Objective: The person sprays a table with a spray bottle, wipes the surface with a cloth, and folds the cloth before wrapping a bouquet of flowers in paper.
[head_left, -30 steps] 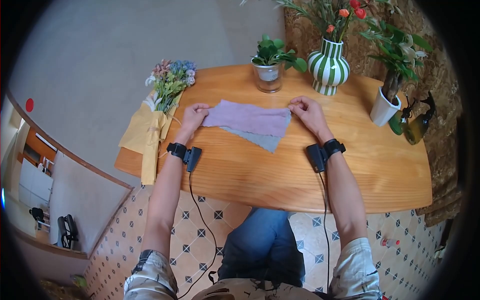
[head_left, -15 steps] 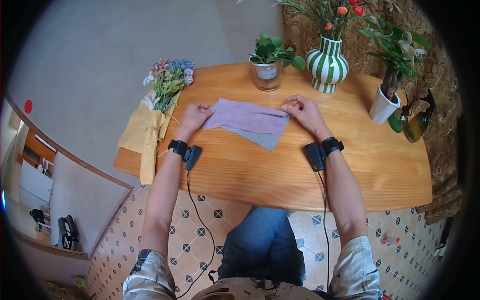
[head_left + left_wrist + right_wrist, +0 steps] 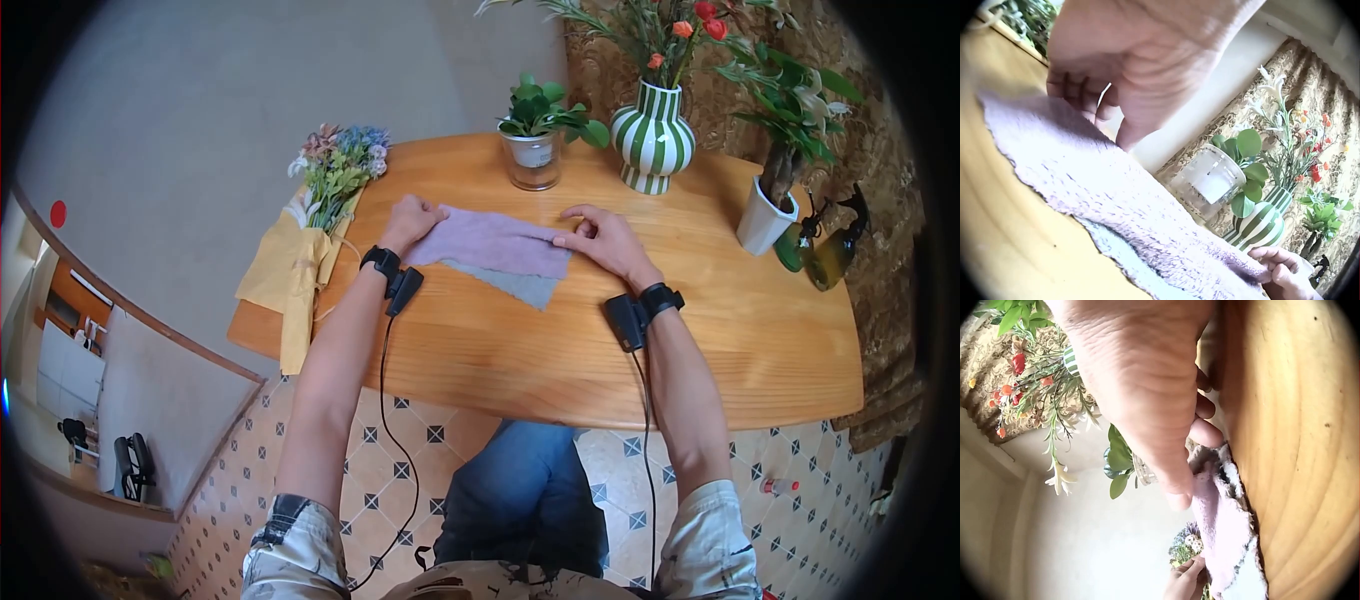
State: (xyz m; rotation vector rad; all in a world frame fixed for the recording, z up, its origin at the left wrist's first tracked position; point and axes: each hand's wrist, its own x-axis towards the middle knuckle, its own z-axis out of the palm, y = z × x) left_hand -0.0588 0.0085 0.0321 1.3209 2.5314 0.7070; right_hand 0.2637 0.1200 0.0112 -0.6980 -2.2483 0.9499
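A lilac fluffy cloth (image 3: 490, 240) lies across the wooden table, with a grey-blue layer (image 3: 515, 285) showing below its front edge. At the cloth's far left corner, my left hand (image 3: 408, 222) pinches the edge between thumb and curled fingers. The thumb tip meets the fabric in the left wrist view. My right hand (image 3: 608, 240) holds the right end, its thumb on top of the lilac side and its index finger reaching out above. From the right wrist, the thumb (image 3: 1179, 497) and curled fingers (image 3: 1207, 431) lie around the cloth's corner.
A paper-wrapped bouquet (image 3: 315, 240) lies at the table's left edge. Along the back stand a potted plant (image 3: 533, 160) in glass and a green-striped vase (image 3: 653, 140). A white pot (image 3: 767, 215) and spray bottles (image 3: 830, 250) are at the right. Cables hang from both wrist cameras.
My left hand has moved right and away from me along the cloth's left end, to its far corner. The right hand has shifted slightly left over the cloth's right end.
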